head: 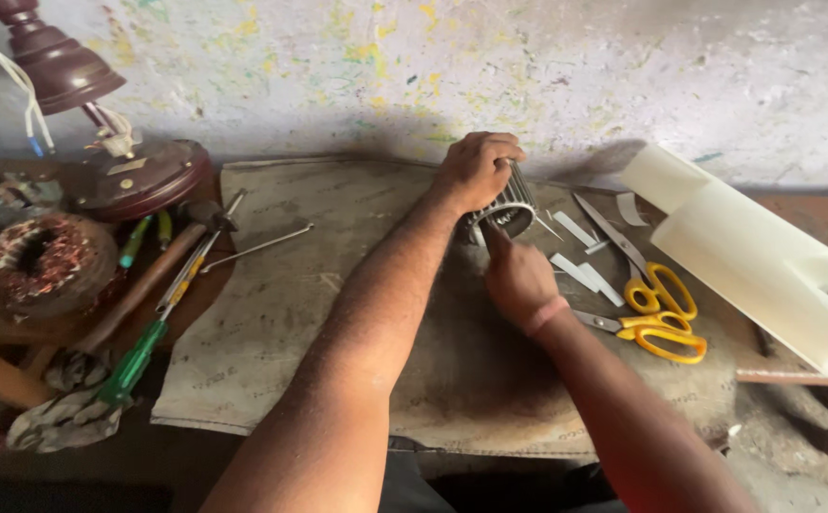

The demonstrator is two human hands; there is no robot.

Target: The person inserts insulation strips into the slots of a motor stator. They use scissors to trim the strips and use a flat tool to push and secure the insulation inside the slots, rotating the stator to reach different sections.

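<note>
Left hand has its fingers curled tight over the top of the ribbed metal motor core, near the mat's far edge. Right hand sits just in front, fingers bunched, index poking the core's face. Yellow scissors crowd the right side; the mat's left half is open.

We see a ribbed steel motor core, dull grey metal, on a worn, stained cloth mat (matt and rough). The scissors have bright metal blades and glossy yellow plastic handles. The rolled sheet looks like smooth cream paper. A coil shows coppery wire; the wall is rough, paint-flecked plaster.
</note>
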